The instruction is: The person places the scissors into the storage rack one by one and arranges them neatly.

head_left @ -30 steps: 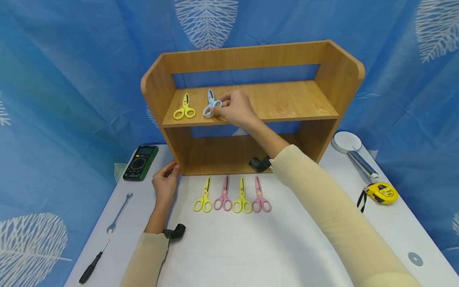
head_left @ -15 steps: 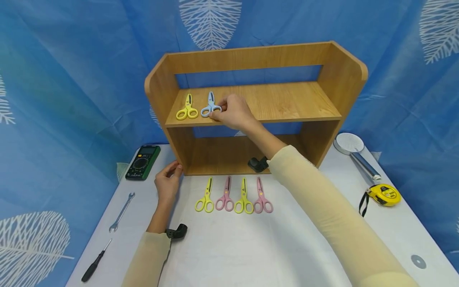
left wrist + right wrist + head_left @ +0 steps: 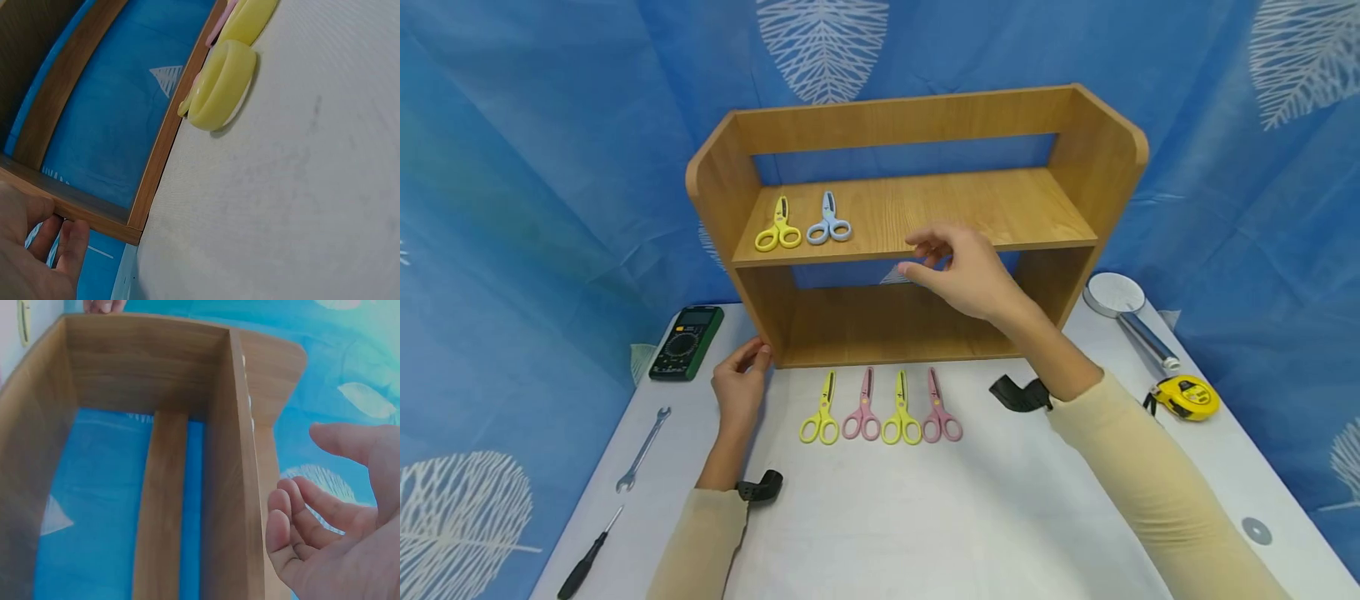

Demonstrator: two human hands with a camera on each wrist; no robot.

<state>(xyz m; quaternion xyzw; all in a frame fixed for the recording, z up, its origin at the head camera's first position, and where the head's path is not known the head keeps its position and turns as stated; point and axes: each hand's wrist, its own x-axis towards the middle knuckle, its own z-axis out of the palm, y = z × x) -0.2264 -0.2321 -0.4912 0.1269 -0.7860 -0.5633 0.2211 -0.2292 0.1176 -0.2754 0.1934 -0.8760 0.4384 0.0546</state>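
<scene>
In the head view, my right hand (image 3: 966,271) is in front of the wooden shelf (image 3: 985,208), fingers loosely bent and thumb apart, holding nothing. Blue scissors (image 3: 829,221) lie on the upper board, blades to the back, beside yellow scissors (image 3: 779,227) at its left end. My left hand (image 3: 741,383) touches the shelf's lower left side; the left wrist view shows its fingertips (image 3: 74,240) against the side panel's edge. Yellow scissors (image 3: 820,417), pink scissors (image 3: 862,417), more yellow scissors (image 3: 901,417) and more pink scissors (image 3: 940,417) lie in a row before the shelf.
Left on the white table (image 3: 955,525) lie a multimeter (image 3: 687,343), a wrench (image 3: 643,450) and a screwdriver (image 3: 587,558). At right are a magnifying glass (image 3: 1138,325), a tape measure (image 3: 1186,397) and a grey disc (image 3: 1257,531). A blue curtain (image 3: 550,208) hangs behind.
My right hand has straightened the blue scissors on the upper board, let go of them and drawn back to the right and toward me. My left hand stays at the shelf's side.
</scene>
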